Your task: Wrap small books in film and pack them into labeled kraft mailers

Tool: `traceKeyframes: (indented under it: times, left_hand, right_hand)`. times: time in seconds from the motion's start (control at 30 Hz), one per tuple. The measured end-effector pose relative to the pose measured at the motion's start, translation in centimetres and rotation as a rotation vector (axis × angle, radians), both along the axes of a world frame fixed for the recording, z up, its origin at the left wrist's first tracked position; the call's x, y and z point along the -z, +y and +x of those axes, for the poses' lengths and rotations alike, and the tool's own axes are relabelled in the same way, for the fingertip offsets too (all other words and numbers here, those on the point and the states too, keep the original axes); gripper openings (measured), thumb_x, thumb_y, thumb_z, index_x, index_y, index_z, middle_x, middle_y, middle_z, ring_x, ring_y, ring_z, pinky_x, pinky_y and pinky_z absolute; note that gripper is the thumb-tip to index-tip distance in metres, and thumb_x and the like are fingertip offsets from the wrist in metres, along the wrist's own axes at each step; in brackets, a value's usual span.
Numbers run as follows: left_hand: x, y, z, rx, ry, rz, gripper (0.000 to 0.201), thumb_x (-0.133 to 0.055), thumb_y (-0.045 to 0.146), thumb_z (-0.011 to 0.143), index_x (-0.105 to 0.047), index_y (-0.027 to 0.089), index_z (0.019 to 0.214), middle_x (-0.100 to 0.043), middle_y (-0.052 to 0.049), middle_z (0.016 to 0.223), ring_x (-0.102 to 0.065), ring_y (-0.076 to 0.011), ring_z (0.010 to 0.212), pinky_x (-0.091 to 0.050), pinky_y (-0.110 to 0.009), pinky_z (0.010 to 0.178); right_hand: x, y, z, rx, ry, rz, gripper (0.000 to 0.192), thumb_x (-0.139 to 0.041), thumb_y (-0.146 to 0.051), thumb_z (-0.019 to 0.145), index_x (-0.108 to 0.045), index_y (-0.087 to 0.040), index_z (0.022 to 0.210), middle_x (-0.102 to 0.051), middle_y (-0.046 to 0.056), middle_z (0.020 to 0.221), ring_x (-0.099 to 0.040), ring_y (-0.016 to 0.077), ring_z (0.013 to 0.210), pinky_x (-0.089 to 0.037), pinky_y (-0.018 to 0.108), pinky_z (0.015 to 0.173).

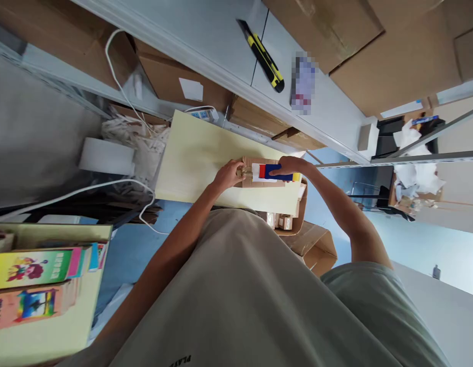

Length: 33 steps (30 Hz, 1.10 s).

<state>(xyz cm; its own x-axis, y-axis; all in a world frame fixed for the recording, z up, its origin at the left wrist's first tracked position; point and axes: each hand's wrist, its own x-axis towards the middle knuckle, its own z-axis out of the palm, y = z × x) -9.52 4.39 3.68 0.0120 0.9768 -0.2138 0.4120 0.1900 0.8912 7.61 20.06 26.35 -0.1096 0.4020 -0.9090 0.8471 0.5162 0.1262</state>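
My right hand (292,166) is closed around a narrow boxy item (273,172) coloured blue, red and white, with a yellow end. Close to its white end, my left hand (228,175) has its fingers curled at a small shiny, see-through brownish piece (244,173), whose kind I cannot make out. Beneath both lies a flat-looking brown cardboard box (261,184) on the pale yellow tabletop (200,153). The fingers partly cover the coloured item and the box.
A yellow-black utility knife (264,57) lies on the white shelf (229,41) above the table. Cardboard boxes (316,250) stand beyond the table's right end. A white cable (117,182) hangs at left, above a table with colourful books (33,267).
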Motion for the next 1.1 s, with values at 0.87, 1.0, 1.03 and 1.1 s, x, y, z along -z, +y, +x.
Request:
traceKeyframes:
  times: [0.87,1.0,1.03,1.1]
  left_hand:
    - [-1.1,-3.9,8.1,-0.003,0.414,0.033,0.127,-0.029,0.100,0.103,-0.026,0.001,0.184,-0.017,-0.035,0.193,-0.007,-0.0459,0.185,-0.013,-0.067,0.148]
    - [-1.1,-3.9,8.1,0.008,0.448,0.026,0.127,-0.027,0.099,0.104,-0.026,-0.001,0.184,-0.016,-0.036,0.193,-0.006,-0.0464,0.185,-0.014,-0.068,0.148]
    - [-1.0,-3.9,8.2,0.001,0.450,0.023,0.127,-0.028,0.098,0.105,-0.026,0.000,0.184,-0.017,-0.035,0.193,-0.007,-0.0465,0.185,-0.015,-0.068,0.147]
    - [-1.0,-3.8,8.3,-0.019,0.448,0.015,0.125,-0.031,0.098,0.105,-0.027,0.001,0.184,-0.019,-0.035,0.193,-0.008,-0.0466,0.185,-0.016,-0.068,0.147]
  right_hand:
    - [4.5,3.5,9.4,-0.041,0.446,-0.181,0.069,-0.078,-0.073,0.103,-0.079,-0.020,0.147,-0.091,0.014,0.113,-0.088,0.0331,0.102,-0.061,0.035,0.087]
    - [3.2,6.6,15.1,0.046,0.363,-0.306,0.073,-0.068,-0.086,0.103,-0.089,-0.016,0.108,-0.086,0.013,0.082,-0.084,0.0288,0.077,-0.063,0.038,0.081]
    - [3.0,7.4,16.5,0.049,0.335,-0.308,0.074,-0.068,-0.088,0.101,-0.089,-0.017,0.102,-0.086,0.013,0.080,-0.083,0.0292,0.076,-0.063,0.040,0.081]
    - [2.8,9.0,19.2,0.045,0.283,-0.287,0.076,-0.070,-0.091,0.097,-0.089,-0.018,0.096,-0.085,0.014,0.080,-0.083,0.0301,0.077,-0.063,0.041,0.082]
